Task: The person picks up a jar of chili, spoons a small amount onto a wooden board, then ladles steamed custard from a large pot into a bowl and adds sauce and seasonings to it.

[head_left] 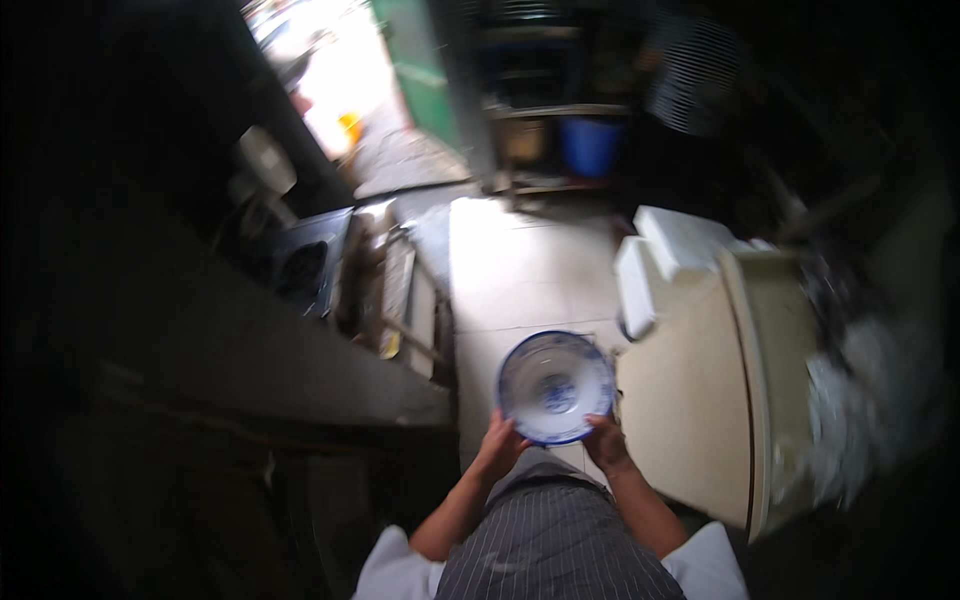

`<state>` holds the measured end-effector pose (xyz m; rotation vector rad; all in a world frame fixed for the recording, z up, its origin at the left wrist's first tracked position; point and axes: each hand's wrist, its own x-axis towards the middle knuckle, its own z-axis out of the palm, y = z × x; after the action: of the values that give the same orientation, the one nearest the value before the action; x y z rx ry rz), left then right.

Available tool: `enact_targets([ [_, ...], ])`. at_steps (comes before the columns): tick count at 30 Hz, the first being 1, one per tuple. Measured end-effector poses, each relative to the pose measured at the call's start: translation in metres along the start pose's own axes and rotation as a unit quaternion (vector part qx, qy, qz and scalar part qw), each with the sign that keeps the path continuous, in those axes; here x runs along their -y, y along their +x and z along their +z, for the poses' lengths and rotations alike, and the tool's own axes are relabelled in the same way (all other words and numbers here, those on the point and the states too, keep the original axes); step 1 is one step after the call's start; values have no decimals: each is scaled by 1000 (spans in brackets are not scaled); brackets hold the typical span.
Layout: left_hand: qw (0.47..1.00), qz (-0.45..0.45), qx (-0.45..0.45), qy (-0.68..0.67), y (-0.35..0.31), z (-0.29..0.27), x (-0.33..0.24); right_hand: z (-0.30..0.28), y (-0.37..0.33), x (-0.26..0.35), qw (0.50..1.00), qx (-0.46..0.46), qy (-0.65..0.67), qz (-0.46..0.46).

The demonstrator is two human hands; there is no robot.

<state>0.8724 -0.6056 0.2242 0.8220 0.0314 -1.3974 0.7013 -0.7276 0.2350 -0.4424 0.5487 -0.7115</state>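
Hands, 2 in all, left hand (500, 445) and right hand (604, 440), each grip closed on 1 blue-and-white bowl (555, 387).

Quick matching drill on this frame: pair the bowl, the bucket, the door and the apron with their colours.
Things:
1. bowl held in both hands, left hand and right hand
2. bucket on the low shelf far ahead
3. door by the bright opening
4. apron on the person

Colours:
A. green
B. dark with thin pale stripes
C. white with blue rim and pattern
D. plain blue

Pairs: 1-C, 2-D, 3-A, 4-B
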Motion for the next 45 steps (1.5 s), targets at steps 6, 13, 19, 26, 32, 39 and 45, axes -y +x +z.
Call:
enact_targets([
  [6, 989, 3, 67, 131, 127, 66, -106, 32, 123, 71, 999, -45, -25, 11],
  [13, 976, 74, -89, 182, 262, 60, -159, 26, 279, 103, 996, -73, 31, 27],
  [19, 944, 95, -243, 201, 389, 40, -223, 12, 460, 135, 991, -118, 32, 50],
  [26, 912, 219, -220, 266, 512, 86, -306, 82, 594, 234, 999, -50, 0, 11],
  [32, 943, 140, -136, 269, 670, 123, -362, 55, 650, 285, 983, -136, 62, -104],
  [39, 913, 117, 120, 371, 819, 289, -388, -23, 647, 348, 900, -276, 184, -285],
  [45, 872, 98, 242, 414, 918, 411, -294, -153, 650, 385, 844, -323, 126, -409],
])
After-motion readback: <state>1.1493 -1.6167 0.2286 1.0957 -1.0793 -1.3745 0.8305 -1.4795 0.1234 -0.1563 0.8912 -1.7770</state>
